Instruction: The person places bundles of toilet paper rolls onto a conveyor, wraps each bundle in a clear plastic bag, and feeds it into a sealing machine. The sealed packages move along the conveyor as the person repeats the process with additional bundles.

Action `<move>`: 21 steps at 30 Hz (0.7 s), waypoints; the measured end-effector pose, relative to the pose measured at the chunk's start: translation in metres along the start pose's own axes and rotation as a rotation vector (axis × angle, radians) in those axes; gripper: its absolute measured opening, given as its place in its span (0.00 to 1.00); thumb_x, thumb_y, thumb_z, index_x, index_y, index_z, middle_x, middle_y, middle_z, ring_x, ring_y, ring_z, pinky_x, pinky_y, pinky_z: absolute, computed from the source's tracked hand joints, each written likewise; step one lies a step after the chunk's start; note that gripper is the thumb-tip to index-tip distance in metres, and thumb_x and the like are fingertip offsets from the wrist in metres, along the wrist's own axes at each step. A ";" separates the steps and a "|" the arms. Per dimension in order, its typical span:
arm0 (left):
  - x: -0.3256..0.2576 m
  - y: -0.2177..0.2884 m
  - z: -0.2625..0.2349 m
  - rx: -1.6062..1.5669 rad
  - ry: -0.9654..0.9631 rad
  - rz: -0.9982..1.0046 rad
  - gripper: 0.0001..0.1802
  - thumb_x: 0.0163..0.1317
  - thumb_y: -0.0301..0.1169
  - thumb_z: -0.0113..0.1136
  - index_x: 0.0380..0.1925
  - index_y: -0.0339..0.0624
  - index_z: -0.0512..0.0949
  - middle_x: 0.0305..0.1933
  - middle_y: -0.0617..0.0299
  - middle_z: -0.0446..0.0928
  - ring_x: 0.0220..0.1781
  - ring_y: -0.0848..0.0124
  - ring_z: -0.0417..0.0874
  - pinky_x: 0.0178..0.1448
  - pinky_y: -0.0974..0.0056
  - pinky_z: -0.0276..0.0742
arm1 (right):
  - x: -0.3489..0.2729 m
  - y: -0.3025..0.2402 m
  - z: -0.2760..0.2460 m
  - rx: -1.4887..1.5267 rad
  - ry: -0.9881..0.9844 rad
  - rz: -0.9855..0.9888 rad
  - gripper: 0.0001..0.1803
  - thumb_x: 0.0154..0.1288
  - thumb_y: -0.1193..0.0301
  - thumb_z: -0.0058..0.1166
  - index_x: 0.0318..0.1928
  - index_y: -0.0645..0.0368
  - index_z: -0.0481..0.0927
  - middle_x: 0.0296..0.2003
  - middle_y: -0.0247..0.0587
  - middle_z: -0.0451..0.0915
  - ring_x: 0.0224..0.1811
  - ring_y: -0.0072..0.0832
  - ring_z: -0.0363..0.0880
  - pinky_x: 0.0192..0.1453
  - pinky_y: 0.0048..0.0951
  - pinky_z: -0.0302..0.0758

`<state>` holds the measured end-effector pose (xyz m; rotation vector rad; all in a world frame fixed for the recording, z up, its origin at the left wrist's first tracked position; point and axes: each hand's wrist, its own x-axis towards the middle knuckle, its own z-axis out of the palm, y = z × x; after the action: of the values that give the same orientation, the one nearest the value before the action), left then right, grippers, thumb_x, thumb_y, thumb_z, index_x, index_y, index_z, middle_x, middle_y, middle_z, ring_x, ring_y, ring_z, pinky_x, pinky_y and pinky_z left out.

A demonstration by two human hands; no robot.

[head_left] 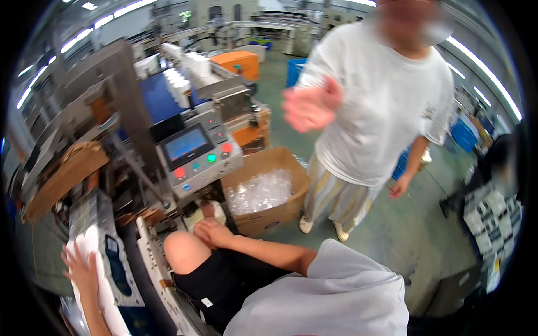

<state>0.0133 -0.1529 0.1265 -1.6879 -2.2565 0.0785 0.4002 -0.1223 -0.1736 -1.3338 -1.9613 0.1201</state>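
Closest, at the lower left, a long pack of white paper rolls (105,285) lies beside a dark conveyor belt (147,280), its scalloped white side turned toward the left hand (84,273). One face carries clear, dark-blue-printed film. Judging by its look, the pack should be light for its bulk, soft and easily dented, with the film slicker than the bare paper. A broad, flat-palmed hold along the rolls, ideally with support from both long sides, would suit it better than a pinch at the film, which could tear or slide.

The left hand lies on that white side with its fingers (69,259) spread, touching rather than gripping; nothing is pinched between them. The right hand (212,231) rests by the bare knee (188,253), its fingers loosely curled; whether they enclose anything small cannot be told.

Beyond the knee stands a control panel (196,148) with a lit screen and coloured buttons, and to its right a cardboard box (274,218) filled with crumpled clear plastic (260,193). Past the box stands a co-worker (386,112) in a white T-shirt, one blurred open hand (314,106) raised. Farther back, white rolls (178,89) stand in rows on a blue surface (156,98), near an orange machine cover (238,63).
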 end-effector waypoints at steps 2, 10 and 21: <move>-0.001 -0.002 0.003 0.055 -0.024 -0.051 0.32 0.67 0.54 0.38 0.69 0.62 0.51 0.75 0.62 0.37 0.75 0.50 0.38 0.61 0.23 0.41 | -0.007 -0.009 -0.001 -0.072 -0.121 0.114 0.30 0.60 0.59 0.51 0.61 0.56 0.64 0.59 0.53 0.66 0.61 0.47 0.66 0.60 0.44 0.67; -0.012 -0.003 0.023 -0.242 -0.182 0.012 0.35 0.65 0.59 0.34 0.70 0.64 0.46 0.75 0.53 0.39 0.75 0.46 0.36 0.62 0.25 0.33 | 0.001 -0.039 -0.030 -0.243 -0.400 0.296 0.43 0.54 0.50 0.54 0.68 0.48 0.53 0.65 0.53 0.56 0.65 0.46 0.58 0.60 0.50 0.63; -0.009 0.004 0.019 -0.185 -0.194 0.018 0.35 0.64 0.62 0.30 0.69 0.68 0.48 0.75 0.53 0.40 0.75 0.47 0.36 0.62 0.25 0.31 | 0.009 -0.026 -0.049 -0.194 -0.251 0.263 0.37 0.53 0.53 0.57 0.64 0.41 0.61 0.64 0.50 0.58 0.65 0.47 0.56 0.65 0.47 0.55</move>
<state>0.0144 -0.1576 0.1056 -1.8669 -2.4571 0.0398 0.4091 -0.1422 -0.1220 -1.7755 -2.0324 0.2389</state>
